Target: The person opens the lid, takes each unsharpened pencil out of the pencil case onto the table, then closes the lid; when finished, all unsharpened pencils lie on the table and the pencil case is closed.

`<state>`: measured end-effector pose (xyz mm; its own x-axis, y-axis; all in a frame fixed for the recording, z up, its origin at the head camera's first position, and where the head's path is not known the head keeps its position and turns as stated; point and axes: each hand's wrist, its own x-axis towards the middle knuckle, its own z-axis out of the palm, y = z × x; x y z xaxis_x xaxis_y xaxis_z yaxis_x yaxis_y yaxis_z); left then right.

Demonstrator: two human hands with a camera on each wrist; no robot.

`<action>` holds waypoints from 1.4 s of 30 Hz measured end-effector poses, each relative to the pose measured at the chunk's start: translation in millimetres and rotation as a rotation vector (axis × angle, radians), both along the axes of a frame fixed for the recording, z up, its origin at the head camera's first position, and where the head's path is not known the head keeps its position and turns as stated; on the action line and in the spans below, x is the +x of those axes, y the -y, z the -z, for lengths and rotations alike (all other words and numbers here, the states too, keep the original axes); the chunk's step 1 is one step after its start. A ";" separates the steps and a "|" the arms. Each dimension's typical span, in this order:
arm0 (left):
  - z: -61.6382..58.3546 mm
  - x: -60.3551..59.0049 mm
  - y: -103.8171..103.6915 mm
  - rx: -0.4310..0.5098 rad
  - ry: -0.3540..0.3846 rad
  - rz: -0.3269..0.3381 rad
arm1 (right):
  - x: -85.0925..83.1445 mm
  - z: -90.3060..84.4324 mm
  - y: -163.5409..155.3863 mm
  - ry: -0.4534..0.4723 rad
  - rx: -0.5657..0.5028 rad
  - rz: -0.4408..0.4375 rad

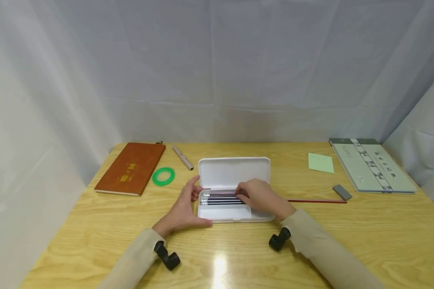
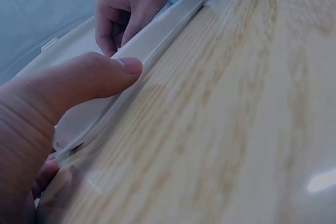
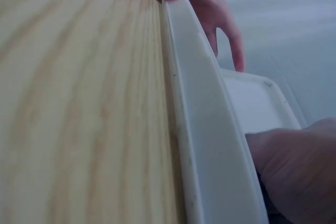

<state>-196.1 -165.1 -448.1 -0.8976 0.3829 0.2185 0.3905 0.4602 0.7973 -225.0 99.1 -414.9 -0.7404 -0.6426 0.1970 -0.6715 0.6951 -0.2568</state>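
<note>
A white pencil case [image 1: 235, 214] lies open at the middle of the wooden table [image 1: 365, 233], its lid [image 1: 233, 171] laid flat behind it. Several dark pencils [image 1: 220, 198] lie side by side in the tray. My left hand [image 1: 186, 206] grips the case's left end, with the thumb [image 2: 123, 66] against the front wall [image 2: 157, 32] and the fingers [image 3: 226, 30] round the end. My right hand [image 1: 260, 196] reaches into the tray, its fingers curled down onto the right part of the pencils. In the right wrist view, the case's front wall [image 3: 205, 129] and my right hand [image 3: 299, 171] fill the frame.
A brown notebook [image 1: 132, 167], a green tape ring [image 1: 163, 176] and a beige pen [image 1: 182, 157] lie at the back left. A red pencil [image 1: 318, 201], a grey eraser [image 1: 342, 192], a green note [image 1: 320, 163] and a green book [image 1: 374, 164] lie on the right. White cloth walls surround the table.
</note>
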 end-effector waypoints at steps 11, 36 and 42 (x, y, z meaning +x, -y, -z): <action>-0.1 -0.2 0.9 0.004 0.002 0.004 | 10.8 -12.0 -0.8 -0.070 -0.170 -0.024; -1.8 0.3 -0.4 0.001 0.007 0.013 | 49.7 -1.8 -180.9 -0.034 -0.126 0.233; -1.7 0.0 0.7 -0.011 0.008 0.009 | 48.2 2.8 -181.8 0.044 -0.072 0.239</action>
